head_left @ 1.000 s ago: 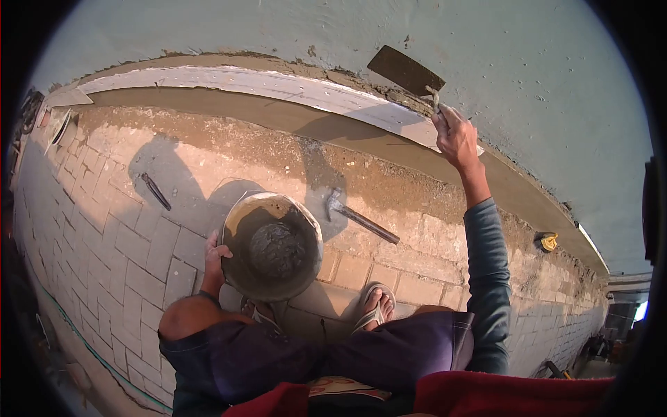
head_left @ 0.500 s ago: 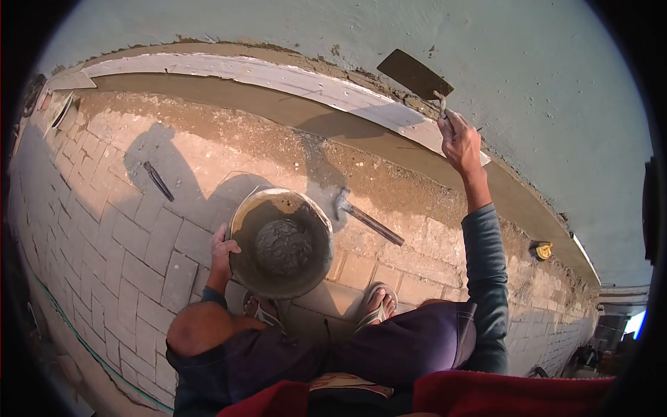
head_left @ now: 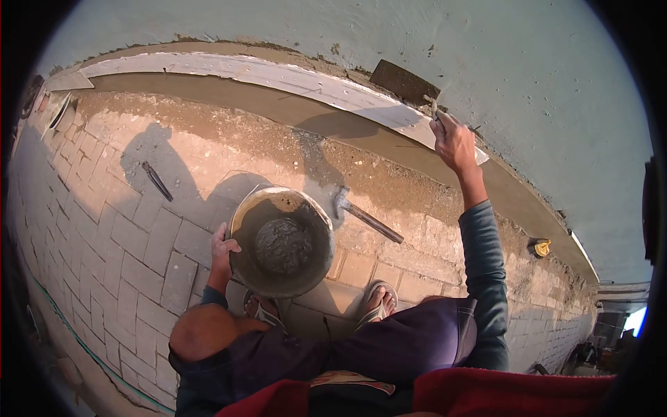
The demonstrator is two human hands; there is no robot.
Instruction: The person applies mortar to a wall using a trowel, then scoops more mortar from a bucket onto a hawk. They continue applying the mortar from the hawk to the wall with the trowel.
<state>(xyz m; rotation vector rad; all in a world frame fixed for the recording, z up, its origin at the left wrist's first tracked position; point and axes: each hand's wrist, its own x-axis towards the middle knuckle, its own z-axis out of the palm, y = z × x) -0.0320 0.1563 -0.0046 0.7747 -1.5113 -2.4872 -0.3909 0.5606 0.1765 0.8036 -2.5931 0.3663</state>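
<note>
My right hand [head_left: 456, 141] is closed round the handle of a trowel [head_left: 403, 81]. The trowel's dark blade lies over the gap between the pale wall [head_left: 500, 62] and a long white board [head_left: 278, 75], apparently touching there. Wet mortar lines that gap. With my left hand [head_left: 224, 244] I grip the rim of a bucket [head_left: 322, 240], thumb over its inside edge. Grey wet mortar [head_left: 283, 247] sits in the bottom of the bucket, which stands on the paving in front of my feet.
A hammer [head_left: 372, 221] lies on the ground right of the bucket. Pincers or pliers [head_left: 158, 182] lie to the left. A yellow object [head_left: 542, 247] rests by the wall's base at right. A green hose or cord [head_left: 76, 332] runs along the lower left.
My right hand has moved the trowel slightly left and down, nearer the white board. My left hand and the bucket have stayed in place.
</note>
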